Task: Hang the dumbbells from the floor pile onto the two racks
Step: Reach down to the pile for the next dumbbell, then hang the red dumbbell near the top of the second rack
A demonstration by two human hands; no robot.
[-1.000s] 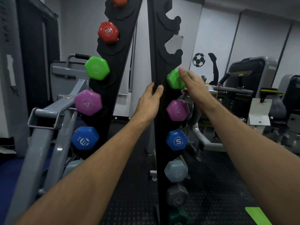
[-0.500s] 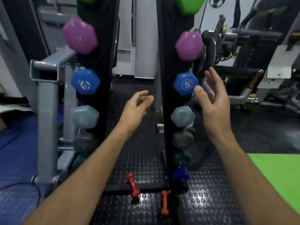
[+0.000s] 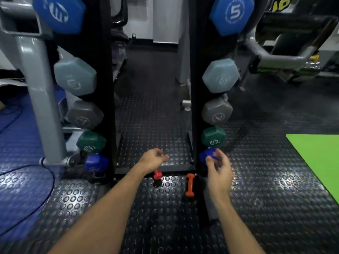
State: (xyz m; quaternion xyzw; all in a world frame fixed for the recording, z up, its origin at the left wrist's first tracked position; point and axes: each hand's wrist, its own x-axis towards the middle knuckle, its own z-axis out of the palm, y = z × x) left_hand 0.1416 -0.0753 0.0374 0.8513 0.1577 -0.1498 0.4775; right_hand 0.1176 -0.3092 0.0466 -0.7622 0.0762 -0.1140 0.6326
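Hands hang apart above the floor (image 3: 266, 180), both loosely curled and holding nothing: left hand (image 3: 153, 159) over the red dumbbell (image 3: 157, 175), right hand (image 3: 219, 168) just right of the orange dumbbell (image 3: 189, 185). Best to drop each palm onto a handle and wrap the middle. Orange lies with its long axis pointing toward the racks (image 3: 197, 88); red is half hidden, its direction unclear.

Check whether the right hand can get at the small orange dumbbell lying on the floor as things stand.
Probably yes. The right hand is empty, fingers loosely curled, and hangs just up and right of the small orange dumbbell, which lies fully exposed on the studded black floor mat with nothing over it.
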